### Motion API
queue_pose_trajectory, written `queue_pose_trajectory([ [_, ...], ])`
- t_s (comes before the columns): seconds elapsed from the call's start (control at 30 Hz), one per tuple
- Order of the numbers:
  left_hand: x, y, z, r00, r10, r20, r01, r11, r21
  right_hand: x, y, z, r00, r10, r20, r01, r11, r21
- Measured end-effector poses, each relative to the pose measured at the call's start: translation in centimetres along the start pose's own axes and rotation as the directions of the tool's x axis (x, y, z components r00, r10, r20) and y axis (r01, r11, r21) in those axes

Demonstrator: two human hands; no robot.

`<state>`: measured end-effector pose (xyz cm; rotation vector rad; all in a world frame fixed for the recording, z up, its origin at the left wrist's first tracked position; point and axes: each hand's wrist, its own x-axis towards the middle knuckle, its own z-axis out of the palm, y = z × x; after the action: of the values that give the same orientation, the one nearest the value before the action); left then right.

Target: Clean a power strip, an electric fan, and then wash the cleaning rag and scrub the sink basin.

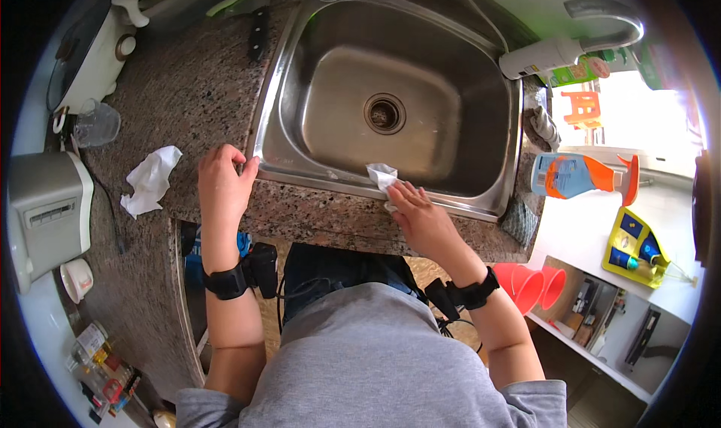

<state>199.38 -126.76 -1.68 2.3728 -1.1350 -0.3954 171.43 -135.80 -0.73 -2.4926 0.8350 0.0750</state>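
Observation:
Before me a stainless steel sink [372,186] is set into a speckled granite countertop [315,211], its basin showing a round drain [385,114]. On the sink's front rim, my right hand [419,217] presses a crumpled white paper tissue [382,174] beneath its fingers, with part of the tissue sticking out over the basin edge. My left hand [228,174] is by the sink's front left corner with fingers bent, thumb apart and nothing visible in it. Another crumpled white tissue [152,181] lies on the counter to its left.
Right of the sink are a blue spray bottle [574,175], a grey scouring pad [519,223] and a faucet [541,57]. A black-handled knife [258,34] lies left of the basin. A clear plastic cup [97,124] and a grey appliance [53,214] stand far left.

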Motion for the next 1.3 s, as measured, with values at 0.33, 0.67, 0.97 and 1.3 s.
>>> queue_pose_trajectory([
  [0.33, -0.4, -0.9, -0.6, 0.999, 0.007, -0.039, -0.008, 1.0, -0.024, 5.3, -4.9, 2.1, 0.988, -0.112, 0.11, 0.117, 0.993, -0.033],
  [0.67, -0.6, -2.5, -1.2, 0.995, -0.027, -0.097, 0.027, 1.0, 0.0, 10.5, -8.9, 3.8, 0.946, -0.266, 0.188, 0.251, 0.963, 0.1],
  [0.97, -0.7, -2.6, -1.7, 0.993, -0.035, -0.11, 0.031, 0.999, -0.042, 14.5, -13.0, 6.3, 0.999, -0.041, 0.027, 0.043, 0.995, -0.085],
  [1.3, -0.2, -1.1, -1.2, 0.996, -0.076, -0.037, 0.075, 0.997, -0.017, 23.7, -7.7, 3.2, 0.994, 0.083, -0.072, -0.068, 0.98, 0.186],
])
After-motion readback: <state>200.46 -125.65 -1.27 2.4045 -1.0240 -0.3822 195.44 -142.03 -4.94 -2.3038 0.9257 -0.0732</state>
